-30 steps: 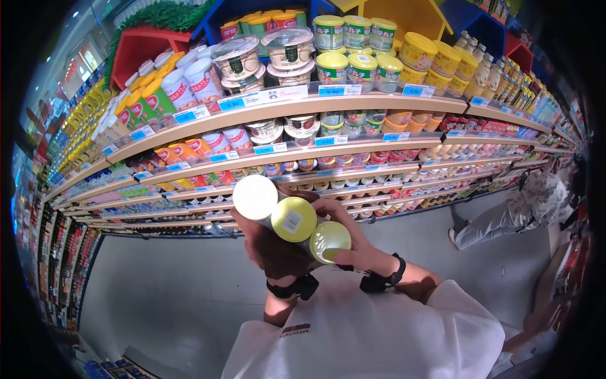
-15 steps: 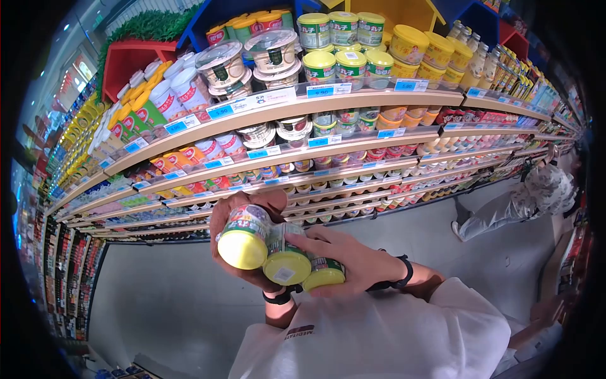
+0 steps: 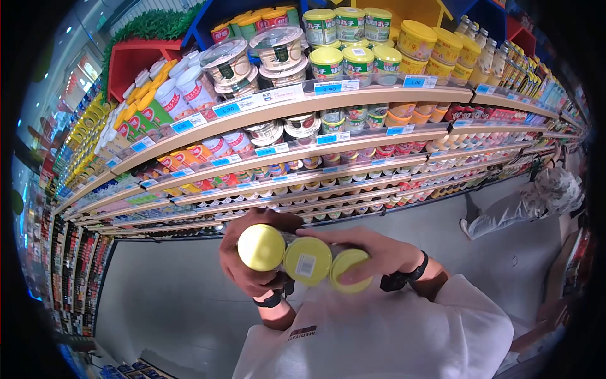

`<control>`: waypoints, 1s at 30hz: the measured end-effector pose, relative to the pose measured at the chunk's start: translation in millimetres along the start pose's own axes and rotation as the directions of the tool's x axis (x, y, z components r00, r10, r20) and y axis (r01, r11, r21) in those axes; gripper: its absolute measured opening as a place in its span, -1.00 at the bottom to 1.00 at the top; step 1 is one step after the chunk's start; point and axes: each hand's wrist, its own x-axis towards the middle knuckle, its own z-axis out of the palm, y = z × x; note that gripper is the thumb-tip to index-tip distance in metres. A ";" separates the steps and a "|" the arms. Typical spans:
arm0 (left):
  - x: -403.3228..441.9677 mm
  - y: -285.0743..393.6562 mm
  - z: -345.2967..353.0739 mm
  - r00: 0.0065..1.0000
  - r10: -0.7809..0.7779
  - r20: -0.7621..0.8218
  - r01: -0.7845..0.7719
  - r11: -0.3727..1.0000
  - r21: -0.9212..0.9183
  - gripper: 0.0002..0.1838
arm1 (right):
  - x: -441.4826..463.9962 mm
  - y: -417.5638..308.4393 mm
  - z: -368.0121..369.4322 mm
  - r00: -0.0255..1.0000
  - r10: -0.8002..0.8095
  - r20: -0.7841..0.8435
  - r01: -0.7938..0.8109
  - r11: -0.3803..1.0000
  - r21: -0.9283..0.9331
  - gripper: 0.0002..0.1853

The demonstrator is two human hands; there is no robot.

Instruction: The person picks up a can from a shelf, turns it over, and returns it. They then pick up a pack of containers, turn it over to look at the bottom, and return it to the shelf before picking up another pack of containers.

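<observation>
Three yellow-lidded tubs (image 3: 317, 249) are in hand, apart from the shelf (image 3: 379, 96), none set down; your left hand (image 3: 233, 256) cups the leftmost, your right hand (image 3: 386, 252) grips the rightmost, thumb on lid.

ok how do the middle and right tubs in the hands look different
The middle tub has a white barcode label on its lid; the right tub shows none on its visible part. The right hand lays its thumb across the right tub's lid; no finger covers the middle tub's. Both have yellow lids facing the camera.
</observation>
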 end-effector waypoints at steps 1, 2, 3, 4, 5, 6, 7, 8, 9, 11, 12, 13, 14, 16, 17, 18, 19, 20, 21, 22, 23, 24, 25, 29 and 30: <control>-3.0 3.0 6.8 1.000 0.001 -0.022 -0.002 0.998 -0.068 -0.63 | 4.0 6.6 -1.8 0.997 -0.040 -0.070 0.042 0.999 0.017 0.11; -0.5 4.7 4.1 0.999 -0.007 0.049 0.010 0.998 -0.057 -0.60 | 4.9 12.0 -6.0 0.998 0.013 -0.064 -0.007 0.996 0.089 0.06; 2.2 6.4 1.5 0.993 -0.014 0.121 0.020 0.999 -0.044 -0.56 | 3.5 16.9 -11.7 0.997 0.063 -0.055 -0.053 0.986 0.159 0.02; 4.9 8.2 -1.2 0.981 -0.021 0.191 0.028 0.999 -0.030 -0.52 | 1.3 21.8 -18.1 0.993 0.111 -0.043 -0.099 0.969 0.228 -0.02; 7.9 1.4 -1.6 0.964 -0.019 0.266 0.032 0.999 -0.041 -0.52 | -0.2 27.5 -24.4 0.987 0.159 -0.027 -0.144 0.945 0.295 -0.06; 11.5 -7.1 -5.9 0.939 -0.101 0.328 0.110 0.994 -0.007 -0.46 | -0.8 35.0 -31.5 0.984 0.179 -0.002 -0.164 0.906 0.389 -0.07; 15.1 -15.2 -10.1 0.904 -0.182 0.386 0.182 0.983 0.036 -0.39 | -1.0 43.7 -38.9 0.980 0.197 0.025 -0.184 0.858 0.480 -0.08; 12.6 -16.1 -9.4 0.928 -0.158 0.337 0.134 0.987 0.093 -0.40 | 0.0 51.4 -44.5 0.976 0.212 0.055 -0.205 0.800 0.564 -0.08; 8.2 -16.1 -6.7 0.949 -0.129 0.288 0.088 0.984 0.152 -0.40 | 1.9 56.5 -48.3 0.970 0.238 0.045 -0.220 0.790 0.573 -0.11; 7.5 -37.1 -11.4 0.955 -0.051 0.292 0.010 0.990 0.140 -0.25 | 7.0 64.9 -52.8 0.974 0.223 0.048 -0.207 0.772 0.600 -0.12; 8.6 -42.2 -12.0 0.956 -0.012 0.293 -0.028 0.991 0.134 -0.17 | 9.0 66.4 -53.8 0.975 0.217 0.050 -0.202 0.764 0.613 -0.12; 8.7 -44.4 -11.2 0.957 0.050 0.287 -0.091 0.987 0.131 -0.12 | 9.7 64.5 -52.9 0.974 0.223 0.030 -0.195 0.771 0.607 -0.12; 9.4 -44.7 -10.7 0.953 0.112 0.281 -0.153 0.980 0.127 -0.07 | 9.7 61.0 -50.4 0.974 0.228 0.009 -0.187 0.777 0.601 -0.12; 6.6 -55.9 -9.5 0.968 0.158 0.195 -0.211 0.934 0.287 -0.01 | 10.3 56.6 -45.9 0.974 0.223 -0.027 -0.167 0.799 0.578 -0.12; 2.9 -58.2 -5.1 0.970 0.187 0.154 -0.233 0.895 0.379 -0.04 | 11.1 55.4 -43.9 0.976 0.213 -0.041 -0.154 0.815 0.558 -0.12; -0.2 -58.7 0.7 0.969 0.219 0.114 -0.247 0.848 0.469 -0.06 | 12.0 53.1 -41.6 0.978 0.202 -0.054 -0.142 0.831 0.537 -0.13; -2.5 -59.7 8.6 0.967 0.253 0.029 -0.236 0.849 0.473 -0.10 | 12.2 46.8 -36.8 0.976 0.204 -0.078 -0.141 0.862 0.487 -0.12; -4.5 -60.3 18.5 0.957 0.284 -0.056 -0.225 0.850 0.476 -0.15 | 11.5 37.8 -30.1 0.974 0.204 -0.102 -0.141 0.889 0.436 -0.12; -4.4 -59.4 25.8 0.938 0.329 -0.107 -0.243 0.846 0.474 -0.20 | 11.8 31.7 -25.0 0.971 0.203 -0.126 -0.141 0.913 0.383 -0.12; -4.3 -58.5 33.0 0.914 0.373 -0.157 -0.261 0.841 0.474 -0.25 | 12.7 30.9 -21.0 0.970 0.199 -0.138 -0.144 0.931 0.335 -0.12; -2.4 -56.1 38.6 0.886 0.430 -0.174 -0.309 0.827 0.470 -0.31 | 13.4 31.7 -16.2 0.969 0.195 -0.151 -0.146 0.947 0.286 -0.11; -1.1 -53.6 41.1 0.853 0.485 -0.191 -0.356 0.809 0.468 -0.37 | 14.5 30.9 -12.6 0.968 0.189 -0.163 -0.148 0.960 0.237 -0.10; 0.2 -47.2 38.3 0.834 0.541 -0.111 -0.406 0.737 0.541 -0.39 | 15.7 26.5 -9.2 0.970 0.183 -0.163 -0.151 0.970 0.191 -0.10; -2.5 -47.4 38.1 0.832 0.520 -0.193 -0.359 0.770 0.527 -0.52 | 22.8 37.2 -9.0 0.988 0.030 -0.149 -0.043 0.995 -0.088 -0.04; -5.4 -56.4 39.2 0.842 0.458 -0.286 -0.304 0.840 0.449 -0.55 | 24.5 43.9 -11.1 0.990 -0.039 -0.132 0.015 0.984 -0.179 -0.01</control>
